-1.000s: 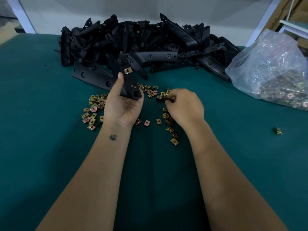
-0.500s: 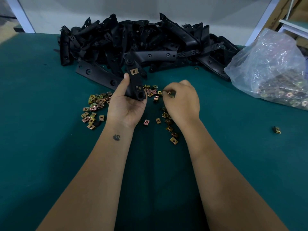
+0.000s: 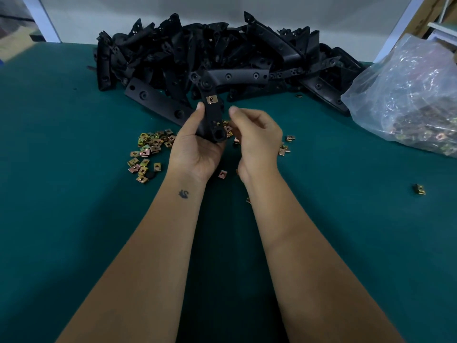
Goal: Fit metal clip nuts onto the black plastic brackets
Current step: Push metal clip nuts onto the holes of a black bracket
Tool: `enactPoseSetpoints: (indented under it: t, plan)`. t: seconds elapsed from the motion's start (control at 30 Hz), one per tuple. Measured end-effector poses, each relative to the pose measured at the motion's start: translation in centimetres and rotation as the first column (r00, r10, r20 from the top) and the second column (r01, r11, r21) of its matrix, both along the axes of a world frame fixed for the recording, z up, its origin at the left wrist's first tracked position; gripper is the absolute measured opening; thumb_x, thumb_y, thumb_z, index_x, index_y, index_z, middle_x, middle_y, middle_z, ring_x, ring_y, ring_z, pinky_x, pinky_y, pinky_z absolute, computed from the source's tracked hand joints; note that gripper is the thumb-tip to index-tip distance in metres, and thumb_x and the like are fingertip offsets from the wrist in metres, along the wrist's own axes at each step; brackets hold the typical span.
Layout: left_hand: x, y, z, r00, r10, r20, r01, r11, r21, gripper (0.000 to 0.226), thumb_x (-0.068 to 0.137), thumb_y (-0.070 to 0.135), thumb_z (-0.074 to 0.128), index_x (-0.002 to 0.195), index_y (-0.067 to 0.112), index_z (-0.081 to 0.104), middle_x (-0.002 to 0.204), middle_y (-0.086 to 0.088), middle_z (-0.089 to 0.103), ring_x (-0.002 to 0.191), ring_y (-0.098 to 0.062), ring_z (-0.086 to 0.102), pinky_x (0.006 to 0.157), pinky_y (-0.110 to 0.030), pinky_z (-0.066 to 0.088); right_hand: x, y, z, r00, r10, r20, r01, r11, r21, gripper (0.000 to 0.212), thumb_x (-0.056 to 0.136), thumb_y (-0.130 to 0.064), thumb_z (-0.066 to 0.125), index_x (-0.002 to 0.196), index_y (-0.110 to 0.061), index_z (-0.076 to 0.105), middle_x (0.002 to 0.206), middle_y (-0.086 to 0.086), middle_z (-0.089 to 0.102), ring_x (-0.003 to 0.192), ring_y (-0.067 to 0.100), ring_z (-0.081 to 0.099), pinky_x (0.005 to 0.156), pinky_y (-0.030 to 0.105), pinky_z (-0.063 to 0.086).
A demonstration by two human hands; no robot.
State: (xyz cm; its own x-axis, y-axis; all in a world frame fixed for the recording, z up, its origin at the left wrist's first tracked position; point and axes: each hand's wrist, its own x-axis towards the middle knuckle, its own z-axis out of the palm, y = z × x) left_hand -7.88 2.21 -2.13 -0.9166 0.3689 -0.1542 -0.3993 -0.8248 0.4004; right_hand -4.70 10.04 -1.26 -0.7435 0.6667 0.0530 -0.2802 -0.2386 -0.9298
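Loose clip nuts (image 3: 148,154) lie scattered on the tabletop (image 3: 74,219); left hand (image 3: 197,149) grips a bracket (image 3: 212,120) with one nut (image 3: 211,99) fitted; right hand (image 3: 257,137) curls beside it, contents unclear; beyond, the bracket pile (image 3: 222,55) seemingly awaits.

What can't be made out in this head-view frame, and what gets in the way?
- Whether the right hand holds a clip nut: its curled fingers face away and hide anything pinched.
- The lower end of the bracket: the left hand wraps it.
- The contents of the plastic bag: glare and crumpled film blur them, and the right frame edge cuts the bag off.
- The brackets deep in the black pile: too dark and overlapped to count.
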Motion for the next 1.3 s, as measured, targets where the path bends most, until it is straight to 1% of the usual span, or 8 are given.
enactPoseSetpoints:
  t: [0.07, 0.23, 0.3, 0.47, 0.67, 0.83, 1.0, 1.3]
  plan:
    - [-0.1, -0.1, -0.1, 1.000, -0.009, -0.011, 0.009, 1.000, 0.000, 0.015, 0.097, 0.018, 0.059, 0.100, 0.004, 0.064, 0.091, -0.013, 0.073, 0.083, -0.025, 0.071, 0.066, -0.030, 0.058, -0.3, -0.2, 0.0, 1.000, 0.009, -0.013, -0.011, 0.993, -0.117, 0.017, 0.083, 0.003, 0.072, 0.073, -0.008, 0.066, 0.067, 0.000, 0.064, 0.068, 0.012, 0.059, 0.072, 0.026, 0.051]
    - [-0.2, 0.0, -0.2, 0.999, -0.022, -0.023, 0.022, 1.000, -0.007, 0.020, 0.099, 0.018, 0.057, 0.107, 0.001, 0.064, 0.101, -0.018, 0.072, 0.092, -0.028, 0.071, 0.086, -0.034, 0.059, 0.1, 0.0, 0.2, 0.984, 0.175, -0.035, -0.178, 0.978, -0.106, 0.023, 0.091, 0.007, 0.059, 0.101, -0.013, 0.068, 0.086, 0.001, 0.062, 0.083, 0.012, 0.059, 0.090, 0.030, 0.051]
    - [-0.1, 0.0, -0.2, 1.000, -0.010, -0.020, 0.010, 1.000, -0.019, 0.017, 0.098, 0.017, 0.057, 0.102, 0.002, 0.065, 0.093, -0.015, 0.073, 0.085, -0.024, 0.071, 0.083, -0.030, 0.058, 0.3, 0.0, 0.3, 0.975, 0.219, -0.031, -0.221, 0.972, -0.083, 0.023, 0.092, 0.007, 0.056, 0.095, -0.012, 0.069, 0.093, 0.007, 0.064, 0.085, 0.015, 0.058, 0.087, 0.029, 0.049]
    - [0.0, -0.2, -0.2, 1.000, -0.013, -0.019, 0.013, 0.999, -0.041, 0.016, 0.097, 0.017, 0.059, 0.094, 0.003, 0.067, 0.086, -0.013, 0.074, 0.078, -0.021, 0.071, 0.079, -0.028, 0.057, 0.9, 0.0, 0.5, 0.973, 0.228, -0.032, -0.230, 0.963, -0.138, 0.019, 0.087, 0.009, 0.062, 0.082, -0.009, 0.066, 0.087, 0.010, 0.066, 0.084, 0.019, 0.061, 0.088, 0.034, 0.049]
    - [-0.1, -0.3, -0.2, 0.999, -0.023, -0.045, 0.020, 0.998, -0.058, 0.017, 0.097, 0.019, 0.059, 0.099, 0.003, 0.064, 0.090, -0.013, 0.068, 0.082, -0.023, 0.066, 0.074, -0.030, 0.058, 1.5, 0.8, 0.4, 0.956, 0.289, 0.052, -0.287, 0.957, -0.052, 0.018, 0.084, 0.004, 0.068, 0.087, -0.014, 0.068, 0.079, 0.003, 0.066, 0.070, 0.012, 0.058, 0.073, 0.028, 0.045]
    - [-0.1, -0.5, 0.0, 0.996, -0.054, -0.070, 0.047, 0.995, -0.088, 0.022, 0.101, 0.022, 0.051, 0.097, 0.003, 0.061, 0.077, -0.013, 0.067, 0.067, -0.022, 0.064, 0.062, -0.030, 0.055, 1.6, 1.3, 0.5, 0.942, 0.332, 0.045, -0.329, 0.942, -0.070, 0.017, 0.087, 0.003, 0.065, 0.093, -0.013, 0.066, 0.073, 0.001, 0.068, 0.061, 0.009, 0.059, 0.060, 0.021, 0.046]
    - [-0.1, -0.6, 0.2, 0.997, -0.061, -0.055, 0.056, 0.996, -0.073, 0.021, 0.101, 0.022, 0.051, 0.100, 0.003, 0.061, 0.094, -0.015, 0.064, 0.078, -0.023, 0.061, 0.060, -0.028, 0.054, 1.7, 1.4, 0.6, 0.937, 0.349, 0.017, -0.346, 0.932, -0.107, 0.016, 0.089, 0.004, 0.063, 0.095, -0.010, 0.064, 0.074, 0.002, 0.069, 0.063, 0.010, 0.062, 0.061, 0.020, 0.050]
    - [0.1, -0.5, 0.4, 0.999, -0.032, -0.039, 0.029, 0.996, -0.080, 0.021, 0.102, 0.022, 0.050, 0.103, 0.004, 0.060, 0.093, -0.012, 0.063, 0.079, -0.020, 0.060, 0.061, -0.025, 0.054, 1.7, 1.2, 0.5, 0.927, 0.375, 0.029, -0.372, 0.925, -0.076, 0.013, 0.088, -0.001, 0.066, 0.083, -0.012, 0.066, 0.072, 0.000, 0.069, 0.062, 0.009, 0.063, 0.059, 0.019, 0.050]
